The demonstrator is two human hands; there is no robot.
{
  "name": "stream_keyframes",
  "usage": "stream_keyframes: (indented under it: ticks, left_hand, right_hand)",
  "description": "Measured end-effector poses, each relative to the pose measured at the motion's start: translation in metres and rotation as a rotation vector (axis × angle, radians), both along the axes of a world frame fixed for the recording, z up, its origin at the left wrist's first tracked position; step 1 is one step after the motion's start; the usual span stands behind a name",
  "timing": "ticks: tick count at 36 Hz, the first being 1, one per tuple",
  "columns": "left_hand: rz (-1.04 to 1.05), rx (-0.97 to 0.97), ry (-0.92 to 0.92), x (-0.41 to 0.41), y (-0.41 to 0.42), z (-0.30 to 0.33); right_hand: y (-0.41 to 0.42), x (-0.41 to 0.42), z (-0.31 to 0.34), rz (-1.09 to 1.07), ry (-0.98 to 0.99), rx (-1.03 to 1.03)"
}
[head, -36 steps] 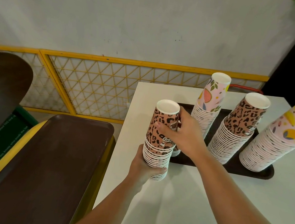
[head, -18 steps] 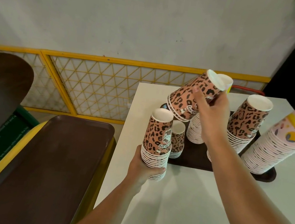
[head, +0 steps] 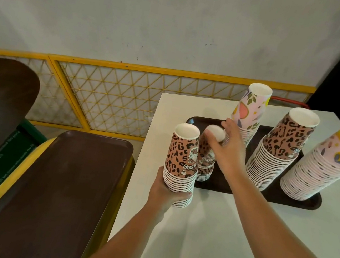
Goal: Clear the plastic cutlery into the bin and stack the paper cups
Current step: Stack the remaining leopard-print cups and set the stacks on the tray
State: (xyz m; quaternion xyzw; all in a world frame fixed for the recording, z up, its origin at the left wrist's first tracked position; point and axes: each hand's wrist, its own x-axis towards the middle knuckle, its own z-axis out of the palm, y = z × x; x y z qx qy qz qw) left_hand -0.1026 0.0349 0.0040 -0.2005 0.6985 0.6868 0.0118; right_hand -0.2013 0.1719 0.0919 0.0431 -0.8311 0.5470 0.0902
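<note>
Head view: leopard cup stack (head: 181, 165) stands upright, mouth up.

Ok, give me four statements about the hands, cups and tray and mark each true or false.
1. The left hand grips a leopard-print cup stack. True.
2. The right hand rests flat on the table. False: it holds a leopard-print cup over a short stack.
3. Four tall stacks stand on the brown tray. False: three.
4. The tallest leopard stack stands on that tray. True.
</note>
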Motion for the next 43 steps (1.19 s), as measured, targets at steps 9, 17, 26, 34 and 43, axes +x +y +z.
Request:
stream_keyframes:
  ticks: [9, 17, 26, 34, 43]
  left_hand:
    - [-0.016, 0.012, 0.019, 0.000, 0.006, 0.006]
    - [-0.037, 0.015, 0.032, 0.001, 0.011, 0.007]
    - [-0.051, 0.017, 0.023, 0.001, 0.014, 0.009]
    - [-0.050, 0.026, 0.020, 0.000, 0.014, 0.009]
    - [-0.051, 0.017, 0.029, -0.003, 0.012, 0.012]
  right_hand:
    - [-0.006, 0.025, 0.025, 0.347, 0.051, 0.102]
    - [-0.005, 0.032, 0.029, 0.336, 0.080, 0.185]
    - [-0.003, 0.036, 0.040, 0.278, 0.137, 0.089]
    - [-0.004, 0.034, 0.048, 0.290, 0.165, 0.078]
    - [-0.009, 0.033, 0.046, 0.359, 0.156, 0.149]
